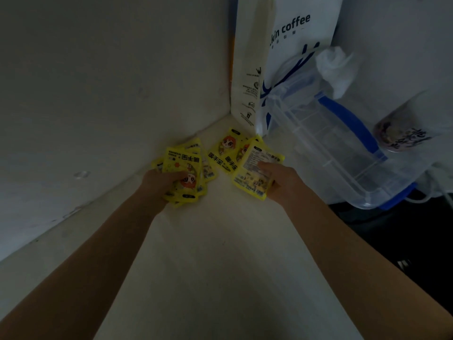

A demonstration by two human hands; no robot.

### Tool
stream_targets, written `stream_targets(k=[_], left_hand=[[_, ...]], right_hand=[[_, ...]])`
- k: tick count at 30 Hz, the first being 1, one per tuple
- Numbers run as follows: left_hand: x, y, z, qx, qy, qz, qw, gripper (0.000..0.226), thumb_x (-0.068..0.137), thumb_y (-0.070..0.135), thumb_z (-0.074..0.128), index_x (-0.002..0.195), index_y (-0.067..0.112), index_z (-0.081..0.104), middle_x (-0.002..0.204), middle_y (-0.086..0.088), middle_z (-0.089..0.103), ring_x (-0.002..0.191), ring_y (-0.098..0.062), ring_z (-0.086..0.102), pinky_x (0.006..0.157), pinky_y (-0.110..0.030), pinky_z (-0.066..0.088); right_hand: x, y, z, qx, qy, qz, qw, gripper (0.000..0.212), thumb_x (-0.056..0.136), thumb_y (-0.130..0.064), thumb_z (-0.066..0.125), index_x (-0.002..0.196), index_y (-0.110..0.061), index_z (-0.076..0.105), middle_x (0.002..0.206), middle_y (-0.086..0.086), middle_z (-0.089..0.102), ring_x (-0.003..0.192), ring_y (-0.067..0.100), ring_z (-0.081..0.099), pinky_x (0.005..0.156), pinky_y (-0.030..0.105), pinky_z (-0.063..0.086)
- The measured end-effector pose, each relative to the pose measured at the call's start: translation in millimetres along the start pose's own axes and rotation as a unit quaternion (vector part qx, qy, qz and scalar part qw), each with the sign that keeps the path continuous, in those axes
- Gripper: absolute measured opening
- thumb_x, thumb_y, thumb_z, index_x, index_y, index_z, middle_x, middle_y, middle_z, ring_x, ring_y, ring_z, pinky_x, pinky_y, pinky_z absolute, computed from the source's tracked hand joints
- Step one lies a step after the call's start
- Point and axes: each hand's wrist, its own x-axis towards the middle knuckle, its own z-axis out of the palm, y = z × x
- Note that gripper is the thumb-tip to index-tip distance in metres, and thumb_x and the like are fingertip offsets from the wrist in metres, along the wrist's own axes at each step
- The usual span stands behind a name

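Several yellow hand-warmer packets lie in the corner of a pale surface. My left hand (163, 180) grips a fanned stack of these packets (186, 168), thumb across the top one. My right hand (279, 179) pinches a single packet (255, 169) turned back side up, thumb on its label. Two more packets (226, 153) lie flat between the hands, printed with a cartoon face.
A white coffee paper bag (291, 45) stands in the corner against the wall. A clear plastic box with blue handles (338, 143) lies tilted at the right, crumpled tissue (335, 67) above it and a drink cup (397, 136) beside it. The wall (98, 94) runs along the left.
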Motion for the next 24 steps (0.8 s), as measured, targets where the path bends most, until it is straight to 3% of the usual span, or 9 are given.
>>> stream_targets(k=[5,9,12,17,21,24], left_hand=[[-2.4,2.4,-0.7,0.026,-0.024,0.006,0.999,0.040,0.075,-0.002,0.072,0.114,0.001,0.066,0.111,-0.022,0.069,0.098,-0.041,0.067,0.084,-0.062,0.052],[-4.4,4.0,-3.9,0.028,-0.008,0.013,0.999,0.039,0.077,-0.002,0.072,0.115,0.001,0.065,0.109,-0.020,0.070,0.095,-0.038,0.069,0.077,-0.050,0.058],[-6.4,2.5,-7.9,0.011,-0.028,0.032,0.999,0.041,0.078,-0.002,0.070,0.119,-0.001,0.063,0.113,-0.022,0.068,0.099,-0.040,0.067,0.077,-0.049,0.058],[-9.6,1.9,-10.1,-0.023,-0.043,0.040,0.998,0.039,0.082,0.001,0.067,0.121,0.001,0.061,0.117,-0.022,0.066,0.103,-0.039,0.066,0.084,-0.053,0.055],[-7.3,5.6,-5.3,-0.051,-0.048,0.033,0.997,0.033,0.085,0.004,0.065,0.118,0.005,0.063,0.111,-0.016,0.070,0.093,-0.030,0.071,0.069,-0.043,0.060],[-3.2,12.0,1.4,-0.087,-0.053,0.016,0.995,0.023,0.087,0.006,0.063,0.110,0.010,0.066,0.095,-0.008,0.075,0.081,-0.024,0.074,0.057,-0.036,0.059]], right_hand=[[-5.2,0.7,-7.1,-0.033,-0.035,-0.009,0.999,0.036,0.083,0.002,0.065,0.119,0.002,0.062,0.114,0.022,0.067,0.101,0.037,0.066,0.088,0.057,0.052],[-11.6,-1.7,-11.0,-0.066,-0.057,-0.031,0.996,0.018,0.086,0.002,0.062,0.103,0.000,0.065,0.091,0.015,0.073,0.078,0.028,0.072,0.069,0.045,0.059],[-14.5,-1.9,-13.6,-0.083,-0.069,-0.046,0.993,0.019,0.087,-0.001,0.062,0.106,-0.001,0.065,0.101,0.017,0.070,0.085,0.029,0.070,0.075,0.045,0.057],[-13.9,-1.5,-13.6,-0.081,-0.087,-0.061,0.991,0.017,0.089,0.001,0.058,0.103,-0.002,0.067,0.097,0.015,0.072,0.085,0.028,0.072,0.078,0.047,0.058],[-8.2,-5.3,-5.3,-0.070,-0.077,-0.057,0.993,0.023,0.088,0.001,0.059,0.110,-0.001,0.064,0.111,0.020,0.068,0.100,0.034,0.067,0.087,0.052,0.053],[-2.6,-9.2,3.4,-0.060,-0.087,-0.054,0.993,0.034,0.088,0.000,0.059,0.122,0.004,0.059,0.121,0.022,0.064,0.111,0.038,0.062,0.091,0.055,0.050]])
